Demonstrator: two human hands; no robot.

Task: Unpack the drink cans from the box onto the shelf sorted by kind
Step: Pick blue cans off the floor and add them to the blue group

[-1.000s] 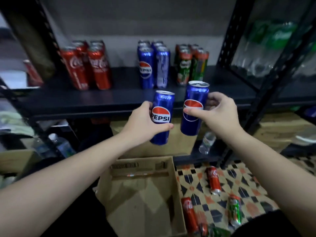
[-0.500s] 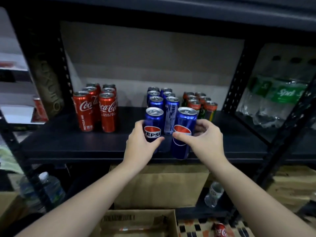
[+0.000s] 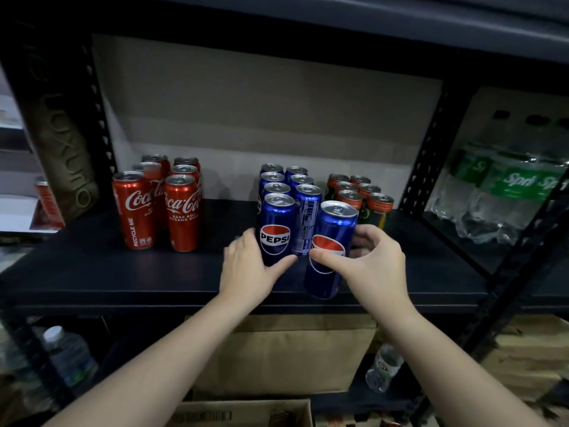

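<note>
On shelf (image 3: 123, 272), both hands gripping Pepsi cans (image 3: 275, 229)

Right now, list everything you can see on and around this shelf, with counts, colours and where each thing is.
Coca-Cola cans: six, red, left on the shelf.
Pepsi cans: about nine, blue, mid-shelf, two rows; front-left one stands upright, one is tilted at the front right.
Green-and-orange cans: about seven, right of the Pepsi.
Sprite bottles: a shrink-wrapped pack, clear with green labels, neighbouring bay on the right.
Water bottles: two clear ones, lower left and lower right.
Cardboard boxes: brown, one under the shelf, one at the bottom edge.
Left hand: on the front-left Pepsi.
Right hand: grips the tilted Pepsi.
</note>
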